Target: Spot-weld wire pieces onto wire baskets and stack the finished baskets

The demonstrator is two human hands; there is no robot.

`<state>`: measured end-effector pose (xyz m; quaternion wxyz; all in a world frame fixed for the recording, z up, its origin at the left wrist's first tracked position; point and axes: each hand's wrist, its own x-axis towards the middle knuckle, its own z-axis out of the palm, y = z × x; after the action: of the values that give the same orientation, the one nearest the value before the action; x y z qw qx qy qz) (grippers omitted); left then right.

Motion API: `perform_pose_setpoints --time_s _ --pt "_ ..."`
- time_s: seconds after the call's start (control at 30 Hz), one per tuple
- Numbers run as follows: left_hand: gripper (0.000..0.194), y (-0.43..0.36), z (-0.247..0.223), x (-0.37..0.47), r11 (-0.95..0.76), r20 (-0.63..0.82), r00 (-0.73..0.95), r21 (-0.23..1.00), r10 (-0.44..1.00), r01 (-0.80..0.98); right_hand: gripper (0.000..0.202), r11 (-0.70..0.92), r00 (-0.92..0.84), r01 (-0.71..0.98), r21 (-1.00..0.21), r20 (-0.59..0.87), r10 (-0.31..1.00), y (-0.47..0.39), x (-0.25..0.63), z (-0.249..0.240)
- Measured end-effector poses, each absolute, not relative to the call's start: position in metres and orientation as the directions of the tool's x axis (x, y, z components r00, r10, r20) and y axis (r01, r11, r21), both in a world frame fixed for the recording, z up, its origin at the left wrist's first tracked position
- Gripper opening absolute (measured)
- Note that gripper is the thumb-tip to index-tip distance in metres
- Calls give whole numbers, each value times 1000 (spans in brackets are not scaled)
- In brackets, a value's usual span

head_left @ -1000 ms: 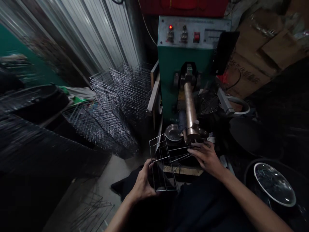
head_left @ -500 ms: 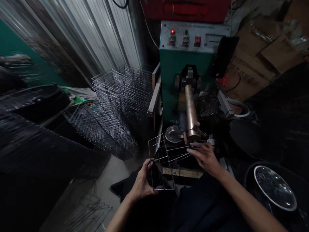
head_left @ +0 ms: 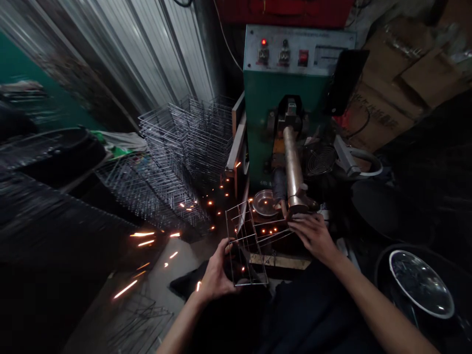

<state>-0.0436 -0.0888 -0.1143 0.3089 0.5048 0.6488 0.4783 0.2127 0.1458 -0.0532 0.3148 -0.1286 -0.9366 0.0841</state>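
Observation:
My left hand (head_left: 214, 276) is wrapped around the near left side of a small wire rack (head_left: 246, 242), a grid of thin metal rods. The fingers of my right hand (head_left: 314, 237) are closed on the ends of the rods that run out to the right from the rack. Those ends lie by the tip of the thick brass-coloured electrode arm (head_left: 293, 167) of a green spot welder (head_left: 258, 123); the exact contact point is hidden by my fingers. Orange sparks (head_left: 143, 234) fly out from there, mostly leftward.
Stacked wire racks (head_left: 177, 147) stand at left beside corrugated metal sheeting (head_left: 162, 54). A small metal dish (head_left: 264, 202) sits below the electrode. At right are cardboard boxes (head_left: 387, 113) and a round, white-rimmed bowl (head_left: 420, 285). Loose wire pieces (head_left: 142, 322) lie on the floor.
Sparks have appeared around the electrode and to its left. Both hands keep their grip on the wire rack, nearly in the same place. The view has shifted slightly.

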Motion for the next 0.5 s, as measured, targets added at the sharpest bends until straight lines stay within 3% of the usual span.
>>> perform_pose_setpoints --time_s 0.13,0.4,0.5 --pt "105 -84 -111 -56 55 44 -274 938 961 343 19 932 -739 165 -322 585 333 158 213 -51" --pt "105 -70 -109 -77 54 41 -245 927 969 371 17 926 -709 180 -331 609 356 169 204 -58" --pt "121 -71 -110 -77 56 23 -215 934 976 354 18 862 -664 276 -425 564 491 175 250 -55"
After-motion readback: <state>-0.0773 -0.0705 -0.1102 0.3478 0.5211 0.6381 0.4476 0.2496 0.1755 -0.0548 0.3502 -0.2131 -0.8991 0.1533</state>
